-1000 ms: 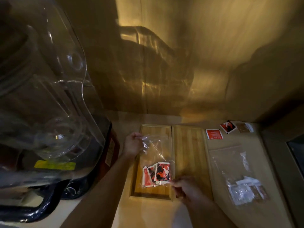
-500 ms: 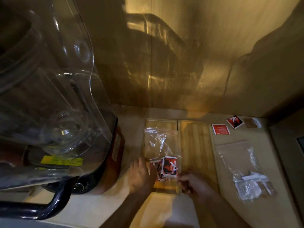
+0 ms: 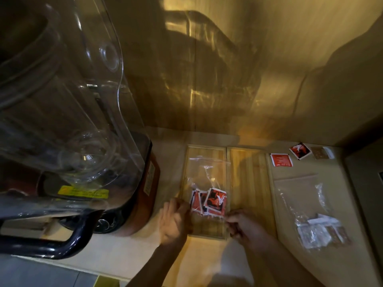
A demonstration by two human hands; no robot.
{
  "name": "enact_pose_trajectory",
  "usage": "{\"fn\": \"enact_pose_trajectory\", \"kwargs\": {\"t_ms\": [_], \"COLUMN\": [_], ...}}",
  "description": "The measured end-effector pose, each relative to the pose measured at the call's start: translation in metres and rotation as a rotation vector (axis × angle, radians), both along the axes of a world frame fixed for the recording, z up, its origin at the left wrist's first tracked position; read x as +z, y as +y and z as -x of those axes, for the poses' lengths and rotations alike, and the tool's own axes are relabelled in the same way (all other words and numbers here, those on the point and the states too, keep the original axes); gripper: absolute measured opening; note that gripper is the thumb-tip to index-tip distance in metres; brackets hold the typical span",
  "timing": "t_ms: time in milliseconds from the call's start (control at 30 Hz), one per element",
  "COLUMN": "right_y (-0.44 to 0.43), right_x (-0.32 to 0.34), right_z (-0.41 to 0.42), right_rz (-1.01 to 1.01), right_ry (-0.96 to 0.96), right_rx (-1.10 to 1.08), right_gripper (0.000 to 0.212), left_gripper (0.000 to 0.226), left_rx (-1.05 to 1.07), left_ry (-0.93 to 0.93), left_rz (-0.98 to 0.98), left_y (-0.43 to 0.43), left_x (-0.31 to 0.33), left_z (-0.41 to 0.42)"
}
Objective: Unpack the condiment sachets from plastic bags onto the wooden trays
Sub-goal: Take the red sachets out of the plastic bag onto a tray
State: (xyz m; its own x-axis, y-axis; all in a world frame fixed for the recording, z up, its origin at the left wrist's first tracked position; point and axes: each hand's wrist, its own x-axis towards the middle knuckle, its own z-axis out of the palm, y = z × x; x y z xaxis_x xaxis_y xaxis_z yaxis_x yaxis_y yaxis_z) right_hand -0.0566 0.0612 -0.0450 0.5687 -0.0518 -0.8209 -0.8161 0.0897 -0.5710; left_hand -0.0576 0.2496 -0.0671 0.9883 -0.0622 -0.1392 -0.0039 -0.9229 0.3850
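A clear plastic bag (image 3: 207, 175) lies flat on the left wooden tray (image 3: 205, 151), with several red sachets (image 3: 214, 200) bunched at its near end. My right hand (image 3: 244, 226) pinches the bag's near right corner. My left hand (image 3: 174, 220) is at the bag's near left edge, fingers spread, touching the plastic beside the sachets. The right wooden tray (image 3: 248, 172) lies beside the left one and is bare.
A large blender with a clear jar (image 3: 62, 121) and black handle (image 3: 62, 243) stands close on the left. A second plastic bag (image 3: 306, 206) with pale sachets lies on the counter at right. Loose sachets (image 3: 281, 160) lie near the back wall. A dark edge rises far right.
My left hand let go of the bag's top and came down to its near left edge. The bag, held upright before, now lies flat on the left tray.
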Motion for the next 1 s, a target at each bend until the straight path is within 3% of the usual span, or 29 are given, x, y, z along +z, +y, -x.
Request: {"fn": "enact_pose_trajectory", "kwargs": {"t_ms": [133,233,300,433,533,633,733,800,1000], "right_y": [-0.001,0.0,-0.001,-0.004,-0.006,-0.009,-0.011,-0.006,0.006], "right_x": [0.01,0.018,0.024,0.039,0.035,0.024,0.015,0.013,0.018], "right_z": [-0.002,-0.006,-0.01,-0.017,-0.015,-0.007,-0.006,-0.01,-0.028], "right_rz": [-0.039,-0.038,-0.027,-0.107,-0.089,-0.162,-0.177,-0.171,-0.13], "right_ry": [-0.052,-0.081,-0.115,-0.193,-0.118,0.086,0.148,0.143,0.065], "right_rx": [-0.008,0.015,0.023,0.022,0.105,0.198,0.19,0.148,0.048], "right_gripper": [0.019,0.018,0.021,0.022,0.022,0.018,0.03,0.033,0.009], "left_gripper": [0.015,0.02,0.02,0.015,0.012,0.032,0.04,0.032,0.005], "left_rx": [0.285,0.655,0.805,0.794,0.785,0.813,0.785,0.698,0.692], "left_ry": [0.057,0.318,0.403,0.425,0.703,0.918,0.893,0.867,0.768], "left_rz": [0.49,0.972,1.178,1.199,1.262,1.237,1.09,1.017,0.984], "left_y": [0.001,-0.004,-0.003,0.01,0.02,0.026,0.021,0.014,0.003], "left_x": [0.009,0.027,0.041,0.067,0.074,0.068,0.057,0.05,0.052], "left_z": [0.002,0.0,-0.002,-0.012,-0.018,-0.026,-0.031,-0.033,-0.054]}}
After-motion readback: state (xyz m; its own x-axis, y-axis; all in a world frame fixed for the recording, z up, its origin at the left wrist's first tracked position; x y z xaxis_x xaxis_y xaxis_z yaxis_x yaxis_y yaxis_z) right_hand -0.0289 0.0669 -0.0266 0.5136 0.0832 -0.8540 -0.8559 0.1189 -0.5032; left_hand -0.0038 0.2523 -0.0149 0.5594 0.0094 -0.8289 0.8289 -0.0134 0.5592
